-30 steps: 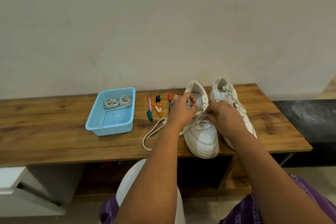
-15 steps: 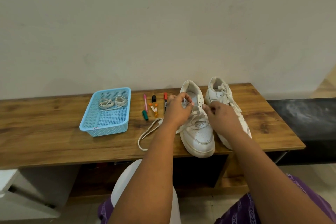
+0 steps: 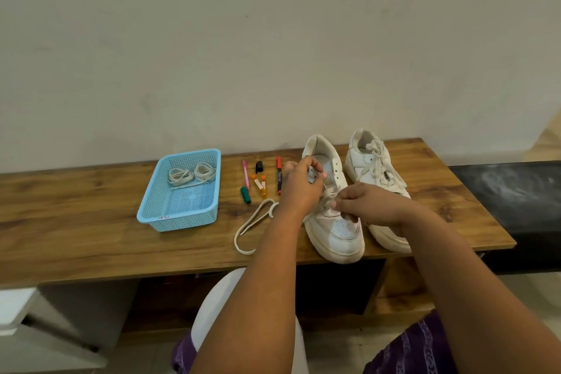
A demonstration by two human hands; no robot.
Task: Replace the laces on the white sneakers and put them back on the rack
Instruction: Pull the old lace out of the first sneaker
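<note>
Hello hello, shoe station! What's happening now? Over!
Left hand and right hand both pinching the lace on the near white leather sneaker. Laced second white sneaker beside it. Nothing blocking.

right hand [image 3: 368, 206] moved down to near sneaker [image 3: 332, 215] toe | left unchanged

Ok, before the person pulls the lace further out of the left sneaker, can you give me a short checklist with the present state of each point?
1. Left hand grips the lace near the upper eyelets of the left sneaker: ok.
2. Right hand pinches the lace lower on the same shoe: ok.
3. Lace tail lies loose on the table, apart from the markers: ok.
4. Lace fully out of all eyelets: cannot tell, the hands cover them.
5. New laces ready in the blue basket: ok.
6. Right sneaker unlaced: not ok, its lace is in place.
</note>
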